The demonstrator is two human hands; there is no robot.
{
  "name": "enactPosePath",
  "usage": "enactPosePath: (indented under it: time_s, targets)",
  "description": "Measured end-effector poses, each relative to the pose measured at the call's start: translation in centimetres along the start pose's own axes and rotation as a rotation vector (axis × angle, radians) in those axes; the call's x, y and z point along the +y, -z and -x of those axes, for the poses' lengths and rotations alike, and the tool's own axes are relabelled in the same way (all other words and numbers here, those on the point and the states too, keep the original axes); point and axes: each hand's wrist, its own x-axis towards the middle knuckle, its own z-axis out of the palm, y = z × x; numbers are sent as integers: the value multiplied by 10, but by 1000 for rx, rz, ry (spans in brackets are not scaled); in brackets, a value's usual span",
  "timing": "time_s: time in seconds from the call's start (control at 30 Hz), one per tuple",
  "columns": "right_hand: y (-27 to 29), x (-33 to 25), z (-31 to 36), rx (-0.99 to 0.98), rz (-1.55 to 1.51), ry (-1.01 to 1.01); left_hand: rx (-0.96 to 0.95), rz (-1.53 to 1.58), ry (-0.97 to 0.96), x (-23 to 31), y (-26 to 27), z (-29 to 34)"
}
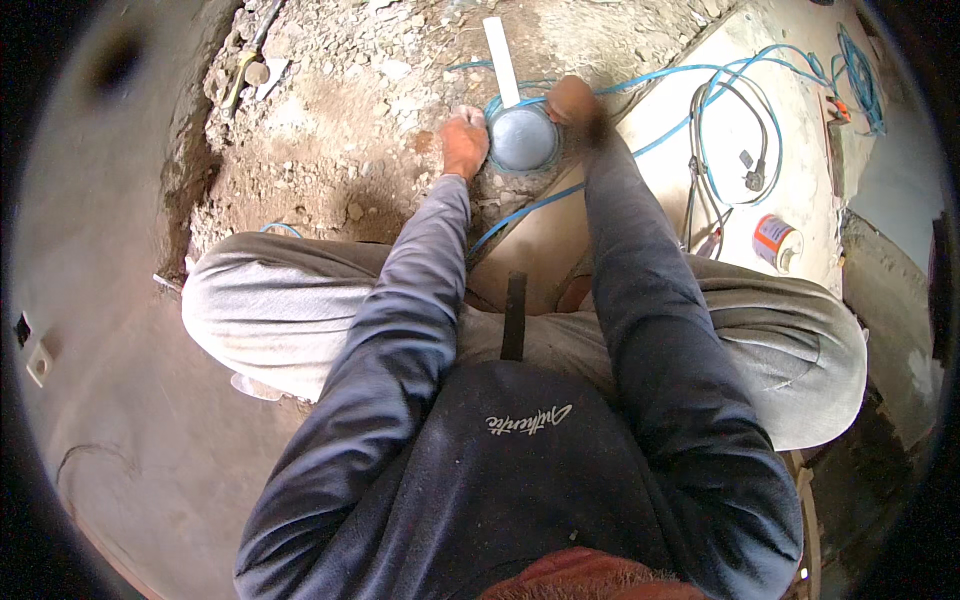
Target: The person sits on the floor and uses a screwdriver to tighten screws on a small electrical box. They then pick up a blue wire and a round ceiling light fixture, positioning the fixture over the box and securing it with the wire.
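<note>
A round, smooth grey cap-like piece (pixel 524 139) sits in the rubble ahead of me, with a blue cord (pixel 535 212) looped around it. On its left side, my left hand (pixel 465 143) has its fingers curled near the loop; what they hold, if anything, is hidden. My right hand (pixel 573 100) is closed like a fist at the upper right of the grey piece, where the blue cord runs into it. Just beyond the piece, a narrow white strip (pixel 500 62) points away from me, its near end by the loop.
Broken rubble (pixel 330 130) covers the ground ahead and left. On the pale slab (pixel 655 170) at right lie a black cable with a plug (pixel 755 181) and an orange-and-white can (pixel 777 243). More blue cord is coiled (pixel 860 85) farther right. A yellow-handled tool (pixel 240 78) rests far left.
</note>
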Motion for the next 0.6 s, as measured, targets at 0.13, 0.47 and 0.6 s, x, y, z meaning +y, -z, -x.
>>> enactPosePath:
  time_s: [0.13,0.47,0.6]
  targets:
    - [-13,-14,24,139,-126,32,-101,93,-31,15,-26,6]
    - [-28,-34,33,229,-268,97,-262,29,7,19,-33,-14]
    - [-26,-41,32,139,-236,33,-276,33,15,10,-38,-24]
